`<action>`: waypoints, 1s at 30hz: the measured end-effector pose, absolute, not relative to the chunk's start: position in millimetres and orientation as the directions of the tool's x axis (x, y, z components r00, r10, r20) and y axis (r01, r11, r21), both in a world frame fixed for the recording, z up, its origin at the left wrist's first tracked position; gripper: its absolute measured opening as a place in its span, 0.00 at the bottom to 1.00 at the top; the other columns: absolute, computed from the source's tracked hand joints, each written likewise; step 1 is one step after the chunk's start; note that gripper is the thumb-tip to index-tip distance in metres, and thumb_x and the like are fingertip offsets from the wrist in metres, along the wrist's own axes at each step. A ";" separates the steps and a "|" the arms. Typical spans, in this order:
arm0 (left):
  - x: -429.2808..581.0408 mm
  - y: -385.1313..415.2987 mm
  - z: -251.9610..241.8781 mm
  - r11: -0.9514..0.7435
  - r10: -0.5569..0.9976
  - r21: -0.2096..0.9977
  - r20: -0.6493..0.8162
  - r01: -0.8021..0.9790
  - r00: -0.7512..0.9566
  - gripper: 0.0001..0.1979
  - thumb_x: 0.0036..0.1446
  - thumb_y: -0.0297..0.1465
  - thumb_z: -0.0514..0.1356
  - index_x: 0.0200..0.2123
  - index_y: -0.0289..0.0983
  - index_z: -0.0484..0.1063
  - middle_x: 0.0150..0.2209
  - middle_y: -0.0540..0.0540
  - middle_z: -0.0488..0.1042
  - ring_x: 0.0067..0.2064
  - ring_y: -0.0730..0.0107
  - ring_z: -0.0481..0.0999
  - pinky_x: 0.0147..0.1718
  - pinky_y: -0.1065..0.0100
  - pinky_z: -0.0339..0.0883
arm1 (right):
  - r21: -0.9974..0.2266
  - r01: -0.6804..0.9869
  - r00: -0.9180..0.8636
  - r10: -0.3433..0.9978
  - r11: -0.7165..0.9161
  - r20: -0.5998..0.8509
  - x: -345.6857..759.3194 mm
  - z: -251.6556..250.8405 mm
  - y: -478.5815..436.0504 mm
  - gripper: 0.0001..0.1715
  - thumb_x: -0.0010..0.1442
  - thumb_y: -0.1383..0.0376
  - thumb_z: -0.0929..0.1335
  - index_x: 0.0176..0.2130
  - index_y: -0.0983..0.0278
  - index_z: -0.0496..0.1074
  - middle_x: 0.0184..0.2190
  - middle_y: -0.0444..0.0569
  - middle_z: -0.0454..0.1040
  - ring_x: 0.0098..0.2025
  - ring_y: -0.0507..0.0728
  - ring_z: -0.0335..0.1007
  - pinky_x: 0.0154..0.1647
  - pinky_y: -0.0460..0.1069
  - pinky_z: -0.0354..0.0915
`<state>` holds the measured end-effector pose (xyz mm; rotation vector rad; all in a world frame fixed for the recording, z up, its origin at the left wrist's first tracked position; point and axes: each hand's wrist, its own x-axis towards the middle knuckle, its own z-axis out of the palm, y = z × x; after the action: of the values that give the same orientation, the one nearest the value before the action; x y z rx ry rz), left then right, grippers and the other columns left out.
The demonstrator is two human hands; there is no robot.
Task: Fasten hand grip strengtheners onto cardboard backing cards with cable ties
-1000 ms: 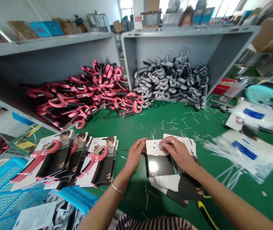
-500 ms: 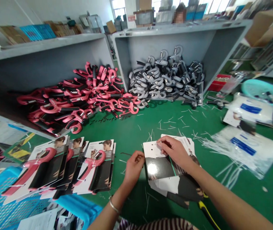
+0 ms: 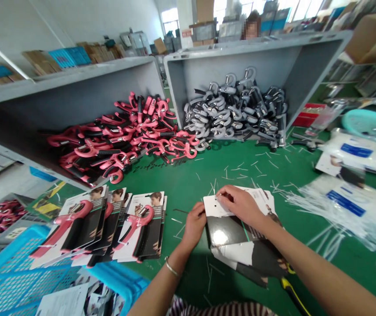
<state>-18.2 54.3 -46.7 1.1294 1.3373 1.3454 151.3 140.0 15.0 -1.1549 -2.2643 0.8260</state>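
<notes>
A printed backing card point(image 3: 221, 230) with small punched holes lies on top of a loose stack of such cards in front of me. My left hand point(image 3: 195, 221) is at its left edge, fingers curled and closed on that edge. My right hand point(image 3: 240, 204) rests over the card's upper part, thumb and fingertips pinched together close to the holes. What the pinch holds, if anything, is too small to make out. Left of my hands, several cards carry red hand grip strengtheners point(image 3: 138, 224) with black handles, overlapping in a row.
Grey bins hold loose red hand grips point(image 3: 131, 131) and grey hand grips point(image 3: 230, 109). Cut white tie pieces litter the green table point(image 3: 178, 180). Cable ties point(image 3: 309, 206) and plastic bags point(image 3: 356, 206) lie right. A yellow-black tool point(image 3: 290, 289) and blue basket point(image 3: 125, 285) are near.
My view has turned slightly left, so everything sits a little further right in the picture. Both hands stay at the same places on the card, with hardly any finger movement.
</notes>
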 end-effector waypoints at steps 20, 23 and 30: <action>-20.7 67.9 -39.8 0.049 0.978 0.853 -0.147 -0.520 -0.149 0.18 0.54 0.34 0.65 0.47 0.35 0.69 0.43 0.42 0.79 0.43 0.64 0.79 0.43 0.66 0.69 | -0.447 0.508 -0.733 0.642 0.737 0.225 150.5 22.8 124.7 0.10 0.67 0.59 0.64 0.44 0.59 0.71 0.42 0.49 0.72 0.44 0.58 0.68 0.42 0.49 0.60; -25.5 61.3 -35.2 0.060 0.984 0.849 -0.140 -0.525 -0.114 0.15 0.58 0.35 0.60 0.47 0.34 0.70 0.44 0.41 0.77 0.44 0.63 0.78 0.44 0.65 0.69 | -0.371 0.573 -0.714 0.668 0.731 0.212 146.2 19.6 120.9 0.10 0.68 0.58 0.63 0.41 0.60 0.71 0.40 0.50 0.72 0.40 0.57 0.68 0.36 0.49 0.59; -46.7 88.5 -16.9 0.088 0.986 0.994 -0.078 0.066 -0.149 0.19 0.55 0.42 0.63 0.47 0.37 0.74 0.40 0.45 0.78 0.34 0.68 0.75 0.33 0.69 0.68 | -0.559 0.545 -0.619 0.749 0.625 0.234 147.0 11.0 126.1 0.08 0.69 0.61 0.63 0.40 0.61 0.70 0.38 0.47 0.74 0.39 0.55 0.71 0.39 0.48 0.63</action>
<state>-46.7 88.5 -16.9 1.1266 1.4092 1.2176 147.0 126.1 11.0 -1.0217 -2.3992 0.6136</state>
